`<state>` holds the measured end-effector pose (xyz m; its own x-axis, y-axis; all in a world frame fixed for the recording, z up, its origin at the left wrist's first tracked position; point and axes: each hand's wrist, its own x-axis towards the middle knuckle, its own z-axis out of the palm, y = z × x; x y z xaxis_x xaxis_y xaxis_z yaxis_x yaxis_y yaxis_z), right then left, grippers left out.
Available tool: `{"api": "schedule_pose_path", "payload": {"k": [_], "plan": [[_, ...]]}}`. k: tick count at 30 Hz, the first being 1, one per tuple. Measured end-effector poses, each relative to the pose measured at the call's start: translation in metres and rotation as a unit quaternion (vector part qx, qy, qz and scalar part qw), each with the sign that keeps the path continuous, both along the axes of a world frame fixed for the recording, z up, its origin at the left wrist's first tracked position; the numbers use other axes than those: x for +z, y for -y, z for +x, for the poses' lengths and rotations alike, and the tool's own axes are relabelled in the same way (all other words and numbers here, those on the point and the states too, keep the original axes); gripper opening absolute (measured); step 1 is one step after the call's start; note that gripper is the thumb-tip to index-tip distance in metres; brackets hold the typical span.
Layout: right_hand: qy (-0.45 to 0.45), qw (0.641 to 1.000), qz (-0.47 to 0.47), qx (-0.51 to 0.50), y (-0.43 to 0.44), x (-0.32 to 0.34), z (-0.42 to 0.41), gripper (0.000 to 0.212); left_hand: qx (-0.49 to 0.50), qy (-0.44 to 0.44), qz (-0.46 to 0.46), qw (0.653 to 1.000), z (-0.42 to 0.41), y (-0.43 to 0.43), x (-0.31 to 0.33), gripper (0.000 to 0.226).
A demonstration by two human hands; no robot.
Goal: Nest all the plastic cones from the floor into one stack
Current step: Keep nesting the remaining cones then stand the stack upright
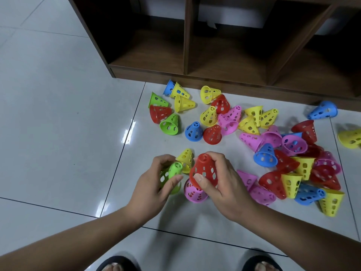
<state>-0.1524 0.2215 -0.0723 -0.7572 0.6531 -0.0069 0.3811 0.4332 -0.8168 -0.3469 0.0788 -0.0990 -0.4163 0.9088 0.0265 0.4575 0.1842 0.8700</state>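
The left hand (154, 182) is curled round a green cone (174, 170), thumb across its side. The cone is tilted, with its narrow flat tip pointing up and to the right, and it is blurred. The right hand (222, 184) grips a red cone (205, 169) held above the floor. The thumb presses near the wide rim and the fingers wrap the far side, with the small end uppermost. Both cones are thin, smooth plastic: tapered, cut flat at the tip, and pierced with rows of rounded holes.

Just below the red cone a pink cone (194, 193) stands upright on the floor. Its top is hidden behind the red rim, so contact cannot be judged. A yellow cone (186, 156) stands behind and between the two hands.

Farther out, loose cones of the same kind lie scattered. A thick heap (293, 173) of red, yellow, pink and blue ones is on the right, most of them tipped on their sides and overlapping. A small cluster (166, 118) of green, red, yellow and blue ones lies nearer the shelf. A blue cone (323, 110) lies on its side apart from the rest.

The floor (58, 114) is glossy pale tile with dark joints and bright reflections. Behind the cones is a dark wood-grain shelf unit (185, 36) with open square compartments. Two dark sandals (119, 264) show at the bottom edge.
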Motion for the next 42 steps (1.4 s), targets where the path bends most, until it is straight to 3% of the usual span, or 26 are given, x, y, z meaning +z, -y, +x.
{"api": "schedule_pose_path", "payload": {"k": [8, 14, 16, 19, 23, 28, 33, 37, 42], "plan": [[0.120, 0.984, 0.056, 0.116, 0.012, -0.032, 0.009, 0.049, 0.031, 0.043, 0.071, 0.996, 0.007, -0.019, 0.024, 0.031], [0.098, 0.988, 0.025, 0.117, 0.005, -0.042, 0.012, 0.052, -0.035, 0.008, 0.120, 0.992, 0.027, -0.018, 0.044, 0.037], [0.102, 0.987, 0.020, 0.121, -0.001, -0.047, 0.017, 0.063, -0.082, -0.021, 0.094, 0.992, 0.033, -0.015, 0.039, 0.039], [0.139, 0.979, 0.088, 0.120, -0.012, -0.053, 0.032, 0.077, -0.177, -0.070, 0.014, 0.982, 0.034, -0.012, 0.014, 0.036], [0.168, 0.966, 0.158, 0.120, -0.028, -0.049, 0.057, 0.072, -0.248, -0.132, 0.001, 0.960, 0.024, -0.012, -0.005, 0.036], [0.185, 0.959, 0.210, 0.040, -0.040, -0.050, 0.081, 0.052, -0.233, -0.129, -0.015, 0.964, 0.006, -0.027, 0.002, 0.041], [0.230, 0.947, 0.224, -0.008, -0.042, -0.058, 0.087, 0.043, -0.152, -0.229, -0.061, 0.960, -0.014, -0.052, -0.021, 0.043], [0.239, 0.953, 0.189, -0.001, -0.045, -0.060, 0.087, 0.035, -0.135, -0.281, -0.151, 0.938, -0.029, -0.058, -0.044, 0.051], [0.185, 0.977, 0.073, -0.073, -0.049, -0.054, 0.079, 0.035, -0.122, -0.286, -0.190, 0.931, -0.041, -0.049, -0.055, 0.043]]}}
